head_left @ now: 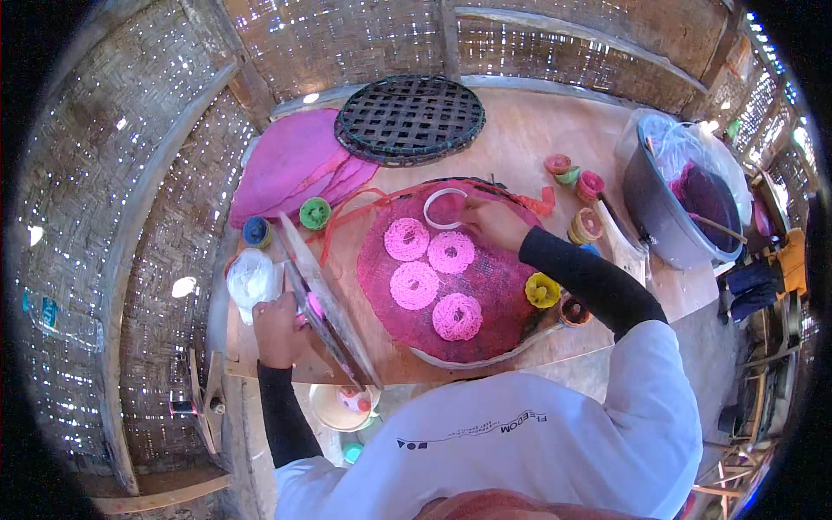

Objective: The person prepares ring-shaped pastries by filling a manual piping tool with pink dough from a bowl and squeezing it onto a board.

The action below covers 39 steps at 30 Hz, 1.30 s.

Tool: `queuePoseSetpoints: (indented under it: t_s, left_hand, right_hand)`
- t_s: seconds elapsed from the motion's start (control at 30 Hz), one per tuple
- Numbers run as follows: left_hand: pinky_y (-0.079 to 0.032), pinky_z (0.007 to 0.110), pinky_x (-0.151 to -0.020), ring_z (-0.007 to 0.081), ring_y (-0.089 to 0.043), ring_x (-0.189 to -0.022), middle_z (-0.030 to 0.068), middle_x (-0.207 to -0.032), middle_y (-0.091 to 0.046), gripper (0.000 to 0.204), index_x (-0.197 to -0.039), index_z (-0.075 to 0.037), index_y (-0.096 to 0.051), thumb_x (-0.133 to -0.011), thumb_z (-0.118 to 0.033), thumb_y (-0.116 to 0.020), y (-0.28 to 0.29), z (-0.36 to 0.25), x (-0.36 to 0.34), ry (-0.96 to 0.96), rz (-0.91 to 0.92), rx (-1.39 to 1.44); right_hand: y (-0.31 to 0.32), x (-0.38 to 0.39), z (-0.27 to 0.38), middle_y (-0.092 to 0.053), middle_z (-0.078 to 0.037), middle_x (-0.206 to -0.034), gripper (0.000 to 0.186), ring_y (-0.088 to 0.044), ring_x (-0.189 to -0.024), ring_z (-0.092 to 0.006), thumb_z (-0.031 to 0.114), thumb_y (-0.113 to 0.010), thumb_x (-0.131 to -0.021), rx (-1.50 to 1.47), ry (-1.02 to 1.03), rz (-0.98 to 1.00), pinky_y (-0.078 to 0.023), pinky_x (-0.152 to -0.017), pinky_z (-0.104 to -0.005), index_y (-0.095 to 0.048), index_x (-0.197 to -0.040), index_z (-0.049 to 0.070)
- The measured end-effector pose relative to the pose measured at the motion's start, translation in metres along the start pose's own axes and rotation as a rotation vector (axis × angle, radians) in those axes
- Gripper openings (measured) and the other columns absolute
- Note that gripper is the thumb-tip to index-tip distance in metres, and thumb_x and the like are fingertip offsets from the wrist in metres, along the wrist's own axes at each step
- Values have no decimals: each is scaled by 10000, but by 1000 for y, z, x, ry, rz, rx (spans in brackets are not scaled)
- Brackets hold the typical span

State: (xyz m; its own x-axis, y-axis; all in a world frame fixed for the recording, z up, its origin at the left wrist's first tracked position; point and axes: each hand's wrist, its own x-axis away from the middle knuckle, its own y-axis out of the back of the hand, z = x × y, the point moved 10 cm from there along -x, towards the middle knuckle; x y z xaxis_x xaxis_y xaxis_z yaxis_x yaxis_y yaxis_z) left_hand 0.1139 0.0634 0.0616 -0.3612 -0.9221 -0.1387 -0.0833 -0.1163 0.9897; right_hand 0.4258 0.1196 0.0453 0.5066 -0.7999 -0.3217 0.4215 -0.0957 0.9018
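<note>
A round tray covered with dark pink mesh (503,286) lies on the wooden table. On it sit several bright pink noodle-like rings (414,285). My right hand (491,223) rests at the tray's far edge, fingers on a white ring mould (445,208). My left hand (279,329) grips a flat rectangular board (328,305) that stands tilted at the table's left edge, with a pink blob on it.
A dark woven lattice tray (409,119) and pink mesh sheets (290,165) lie at the back. Small coloured cups (315,212) dot the table. A grey bucket with pink contents (685,195) stands right. A white bowl (341,407) sits below the table. Woven bamboo walls surround.
</note>
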Motion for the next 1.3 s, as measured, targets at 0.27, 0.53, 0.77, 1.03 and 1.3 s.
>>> queuePoseSetpoints:
  t_s: [0.27,0.53,0.77,1.03,1.3]
  left_hand:
    - [-356,455,-878,346,-493,-955,213,-1035,-524,437,-1051,18,-494,-718,-229,-629,-25,88,25,581,-618,692]
    - [-193,451,-1033,265,-288,-1238,110,-1359,-274,625,-1331,-115,-211,-844,-454,-407,24,-72,-25,-15,-872,-186]
    - [-237,471,-997,248,-420,-1125,103,-1202,-442,499,-1210,-132,-405,-814,-427,-472,89,-215,-90,-553,-182,405]
    - [-396,401,-763,268,-550,-816,140,-816,-576,199,-836,-82,-600,-714,-233,-561,159,-357,-88,-727,-467,116]
    - [-431,365,-772,248,-577,-780,104,-898,-592,543,-1142,-47,-479,-674,-287,-612,158,-457,-86,-904,-34,643]
  right_hand:
    - [-6,-16,2,-589,-192,-870,162,-582,-827,-329,120,-504,-766,43,-109,144,-460,-724,-418,-602,-843,16]
    - [173,15,193,-605,-202,-888,511,-605,-812,-316,339,-610,-767,-199,329,-564,-478,-718,-388,-489,-1146,17]
    - [198,66,116,-564,-106,-613,547,-581,-541,-294,454,-697,-639,28,77,-335,-455,-504,-381,-536,-1034,112]
    - [235,65,-29,-504,-9,-613,196,-499,-520,-114,228,-561,-821,-1509,-416,-547,-418,-468,-257,-530,-892,48]
    - [364,167,36,-463,8,-628,233,-511,-558,-93,54,-510,-746,-423,-95,-632,-450,-501,-269,-435,-961,6]
